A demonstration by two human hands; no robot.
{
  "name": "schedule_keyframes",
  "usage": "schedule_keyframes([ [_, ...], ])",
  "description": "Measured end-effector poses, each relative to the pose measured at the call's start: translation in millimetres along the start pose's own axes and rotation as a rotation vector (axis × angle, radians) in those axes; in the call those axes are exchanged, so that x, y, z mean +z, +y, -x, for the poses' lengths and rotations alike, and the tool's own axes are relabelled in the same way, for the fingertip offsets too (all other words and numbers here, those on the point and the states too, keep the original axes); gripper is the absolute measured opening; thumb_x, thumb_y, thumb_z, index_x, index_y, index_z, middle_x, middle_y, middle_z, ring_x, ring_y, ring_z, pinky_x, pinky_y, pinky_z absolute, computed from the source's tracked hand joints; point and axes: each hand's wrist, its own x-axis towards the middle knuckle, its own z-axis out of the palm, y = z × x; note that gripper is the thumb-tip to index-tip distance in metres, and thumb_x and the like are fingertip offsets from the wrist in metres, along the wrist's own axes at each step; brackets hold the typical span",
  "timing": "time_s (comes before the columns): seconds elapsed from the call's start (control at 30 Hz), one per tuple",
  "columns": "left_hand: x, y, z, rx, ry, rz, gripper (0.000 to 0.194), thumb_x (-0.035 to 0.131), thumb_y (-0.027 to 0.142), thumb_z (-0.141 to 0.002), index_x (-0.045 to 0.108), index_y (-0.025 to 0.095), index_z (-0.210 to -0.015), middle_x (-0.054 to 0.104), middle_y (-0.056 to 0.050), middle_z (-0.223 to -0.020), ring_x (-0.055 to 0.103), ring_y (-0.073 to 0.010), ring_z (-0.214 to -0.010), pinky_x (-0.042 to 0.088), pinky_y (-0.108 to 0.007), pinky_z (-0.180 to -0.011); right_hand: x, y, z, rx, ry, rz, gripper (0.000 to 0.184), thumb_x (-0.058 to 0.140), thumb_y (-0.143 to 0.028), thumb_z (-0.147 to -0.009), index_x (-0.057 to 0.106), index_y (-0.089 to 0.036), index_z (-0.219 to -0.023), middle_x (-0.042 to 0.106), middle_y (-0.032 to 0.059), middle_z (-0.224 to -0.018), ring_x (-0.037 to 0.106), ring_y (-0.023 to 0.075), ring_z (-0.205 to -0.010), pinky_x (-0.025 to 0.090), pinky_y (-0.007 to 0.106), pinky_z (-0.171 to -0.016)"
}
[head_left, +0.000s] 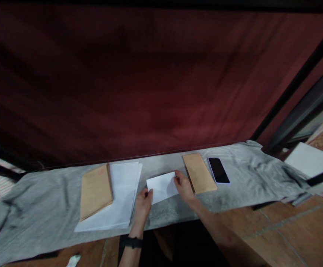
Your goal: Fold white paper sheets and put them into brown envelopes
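Between my two hands is a folded sheet of white paper (162, 187), held just over the grey cloth. My left hand (144, 202) pinches its left edge, thumb on top. At its right end, my right hand (183, 184) grips near the upper corner. Left of my hands, a stack of brown envelopes (96, 191) rests partly on white paper sheets (124, 193). Just right of my right hand lies another stack of brown envelopes (199, 172).
A phone (218, 170) in a pale purple case lies right of the envelopes. Grey cloth (250, 181) covers the narrow surface, with a dark red panel (155, 92) rising behind it. Below is a tiled floor (278, 226) with a crumpled white scrap (73, 260).
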Motion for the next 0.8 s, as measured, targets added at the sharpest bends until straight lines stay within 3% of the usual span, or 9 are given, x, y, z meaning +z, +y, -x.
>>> schedule_keyframes([
  [0.07,3.4,0.2,-1.6,0.005,0.005,-0.053,0.020,0.058,0.036,-0.081,0.059,0.023,-0.065,0.058,0.001,-0.058,0.057,-0.0180,-0.061,0.040,-0.028,-0.059,4.6,-3.8,7.3,-0.026,0.032,0.100,0.048,0.038,-0.021,-0.096,0.050,-0.015,-0.143,0.064,0.0154,-0.131,0.062,0.0259,-0.119,0.049,0.040,-0.101],
  [0.13,5.1,0.4,-1.5,0.005,0.003,-0.103,0.017,0.055,0.031,-0.084,0.059,0.022,-0.069,0.060,0.000,-0.061,0.058,-0.0183,-0.061,0.040,-0.029,-0.060,9.2,-10.2,15.4,-0.101,0.046,0.271,0.057,0.042,-0.020,-0.095,0.039,-0.012,-0.151,0.047,0.0179,-0.151,0.044,0.0298,-0.139,0.037,0.047,-0.113],
  [0.2,6.0,-0.2,-0.8,-0.006,-0.007,-0.150,0.017,0.052,0.030,-0.087,0.060,0.022,-0.073,0.061,0.000,-0.061,0.059,-0.0184,-0.059,0.041,-0.029,-0.058,15.0,-16.7,22.7,-0.176,0.028,0.432,0.066,0.046,-0.021,-0.094,0.029,-0.014,-0.157,0.029,0.0150,-0.162,0.027,0.0325,-0.148,0.025,0.054,-0.119],
  [0.27,6.5,-1.3,-0.6,-0.016,-0.024,-0.198,0.018,0.050,0.030,-0.089,0.061,0.021,-0.076,0.063,-0.001,-0.062,0.060,-0.0187,-0.057,0.041,-0.029,-0.058,22.5,-20.9,28.6,-0.207,-0.017,0.507,0.067,0.048,-0.024,-0.095,0.026,-0.018,-0.159,0.019,0.0113,-0.166,0.021,0.0329,-0.151,0.018,0.057,-0.121],
  [0.43,5.7,0.5,-2.3,-0.014,-0.056,-0.314,0.020,0.049,0.030,-0.092,0.064,0.019,-0.084,0.070,-0.006,-0.073,0.067,-0.0218,-0.068,0.045,-0.031,-0.064,43.9,-20.0,38.4,-0.243,-0.177,0.493,0.052,0.041,-0.040,-0.103,0.041,-0.022,-0.152,0.029,0.0078,-0.163,0.032,0.0278,-0.147,0.023,0.049,-0.121],
  [0.53,4.9,4.5,-1.4,-0.016,-0.061,-0.377,0.021,0.048,0.028,-0.094,0.066,0.018,-0.089,0.073,-0.010,-0.083,0.069,-0.0235,-0.078,0.046,-0.032,-0.068,49.6,-15.9,40.1,-0.242,-0.186,0.483,0.050,0.038,-0.045,-0.105,0.046,-0.025,-0.150,0.036,0.0074,-0.160,0.037,0.0268,-0.145,0.024,0.049,-0.120],
  [0.8,8.1,13.8,5.7,-0.082,-0.016,-0.511,0.018,0.049,0.030,-0.097,0.062,0.017,-0.099,0.074,-0.011,-0.087,0.071,-0.0235,-0.083,0.045,-0.030,-0.066,33.7,2.1,32.3,-0.192,-0.142,0.564,0.055,0.042,-0.042,-0.103,0.042,-0.014,-0.151,0.034,0.0133,-0.160,0.036,0.0272,-0.146,0.026,0.045,-0.119],
])
